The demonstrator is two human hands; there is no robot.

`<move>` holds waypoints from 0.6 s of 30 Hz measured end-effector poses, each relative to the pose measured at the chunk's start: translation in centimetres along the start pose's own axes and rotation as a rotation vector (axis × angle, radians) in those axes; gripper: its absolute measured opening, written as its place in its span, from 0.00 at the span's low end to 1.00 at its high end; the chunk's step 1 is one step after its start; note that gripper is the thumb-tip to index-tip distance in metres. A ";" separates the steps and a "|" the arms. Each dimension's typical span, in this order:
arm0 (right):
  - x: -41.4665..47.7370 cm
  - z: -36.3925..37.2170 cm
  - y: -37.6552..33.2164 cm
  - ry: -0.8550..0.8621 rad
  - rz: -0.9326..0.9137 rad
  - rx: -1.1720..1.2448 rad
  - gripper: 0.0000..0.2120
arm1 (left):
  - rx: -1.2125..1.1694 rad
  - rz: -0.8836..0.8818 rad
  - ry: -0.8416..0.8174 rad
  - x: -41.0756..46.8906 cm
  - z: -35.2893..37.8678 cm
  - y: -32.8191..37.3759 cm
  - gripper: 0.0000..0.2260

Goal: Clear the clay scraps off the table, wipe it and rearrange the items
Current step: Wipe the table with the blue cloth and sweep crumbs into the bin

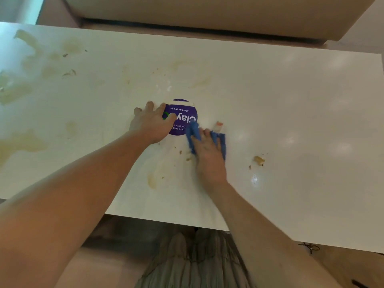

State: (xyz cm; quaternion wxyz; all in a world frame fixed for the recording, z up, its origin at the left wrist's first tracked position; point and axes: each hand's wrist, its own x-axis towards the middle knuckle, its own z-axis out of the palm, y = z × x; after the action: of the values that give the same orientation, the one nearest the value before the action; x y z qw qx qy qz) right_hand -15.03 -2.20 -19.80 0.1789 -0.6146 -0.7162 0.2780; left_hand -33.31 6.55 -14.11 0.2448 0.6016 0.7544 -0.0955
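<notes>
Your right hand [208,156] presses the cloth [193,132] with flat fingers at frame centre. Your left hand [152,124] rests, fingers spread, on the sticker [187,112]. The cloth looks soft and limp, so bunch its middle. The scraps [259,160] look crumbly.

Beige couch [207,15] beyond — pale wooden floor [336,261] underfoot

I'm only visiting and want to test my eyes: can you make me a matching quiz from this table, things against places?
Things:
1 blue cloth
2 purple round label
3 clay lump
4 clay smears

Places:
A left part of the table
B under the right hand
C right of the cloth
D partly under the left hand

Pairs: 1-B, 2-D, 3-C, 4-A.
</notes>
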 end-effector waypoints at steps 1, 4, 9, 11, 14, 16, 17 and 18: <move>-0.3 0.9 -1.1 -0.040 -0.050 0.009 0.30 | 0.021 0.012 -0.003 0.1 -0.2 0.1 0.29; 0.0 0.0 -1.9 -0.166 -0.075 0.093 0.21 | 0.068 0.067 -0.055 -0.2 -0.8 0.2 0.26; 0.9 -9.4 2.7 -0.084 0.010 0.263 0.17 | 0.067 -0.019 0.025 -2.6 -0.3 -1.6 0.29; 0.8 -12.4 6.1 -0.026 0.040 0.207 0.16 | 0.031 -0.019 0.072 -4.4 0.7 -1.5 0.29; -1.5 -14.6 11.3 0.064 0.163 0.157 0.16 | 0.029 0.002 0.043 -7.0 2.7 -0.9 0.28; -3.5 -14.4 13.7 0.128 0.252 0.130 0.17 | 0.018 -0.034 0.017 -8.2 3.9 -0.6 0.28; -4.3 -13.9 14.3 0.154 0.261 0.122 0.17 | 0.014 -0.046 0.018 -8.6 4.4 -0.6 0.28; -4.9 -13.2 14.5 0.192 0.240 0.132 0.17 | 0.017 -0.047 0.025 -8.9 4.9 -0.5 0.28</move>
State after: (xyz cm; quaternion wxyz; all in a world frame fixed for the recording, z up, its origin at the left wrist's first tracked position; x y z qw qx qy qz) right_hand 5.07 -3.33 -18.06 0.2520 -0.7065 -0.5973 0.2838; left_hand -31.15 -3.37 -14.09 0.2279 0.5870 0.7704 -0.1003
